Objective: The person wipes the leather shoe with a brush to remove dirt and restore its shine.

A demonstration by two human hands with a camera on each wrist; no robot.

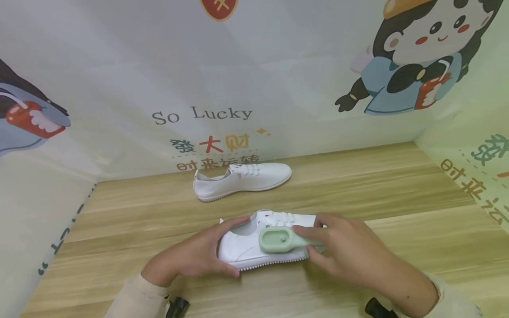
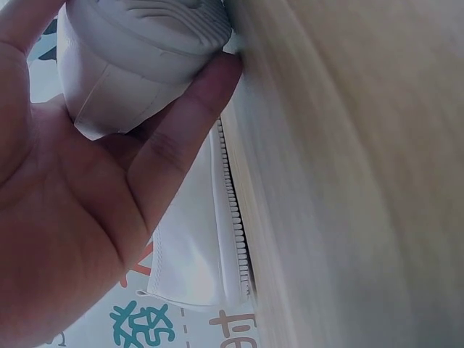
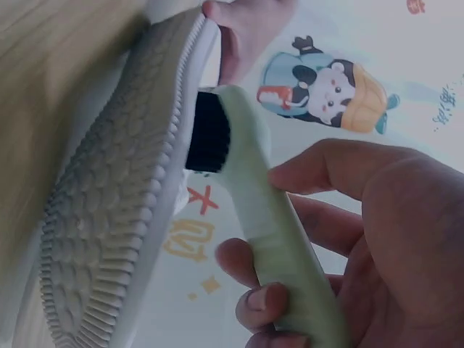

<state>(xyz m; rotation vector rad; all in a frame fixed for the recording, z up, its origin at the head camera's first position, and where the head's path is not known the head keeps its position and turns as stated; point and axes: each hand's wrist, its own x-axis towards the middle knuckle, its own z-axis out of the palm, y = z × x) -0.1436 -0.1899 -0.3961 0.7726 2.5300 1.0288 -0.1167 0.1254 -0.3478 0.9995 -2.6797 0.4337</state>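
1. The left hand [image 1: 195, 251] grips the near white shoe [image 1: 246, 247] at its heel, with the fingers and thumb spread round both sides of it. The heel sits in the space between them, and the left wrist view shows it close against the palm side of the hand.
2. The right hand [image 1: 350, 247] holds a pale green brush [image 1: 276, 240]. Its fingers are curled about the handle [image 3: 286, 246], with fingertips on both sides of it, and the head of the brush reaches out beyond the grip toward the left hand.
3. The brush head lies over the near side of the shoe, below the laces [image 1: 282, 218]. Its dark bristles [image 3: 209, 134] face the shoe's side; the edge of the sole [image 3: 109, 181] hides their tips, so firm contact cannot be told.
4. The held shoe is tilted, its tread showing to the right wrist camera, and its toe is largely hidden behind the right hand in the head view.
5. A second white shoe [image 1: 242, 181] rests on its sole on the wooden table [image 1: 397, 190], beyond the first and apart from both hands, near the printed wall [image 1: 278, 79].
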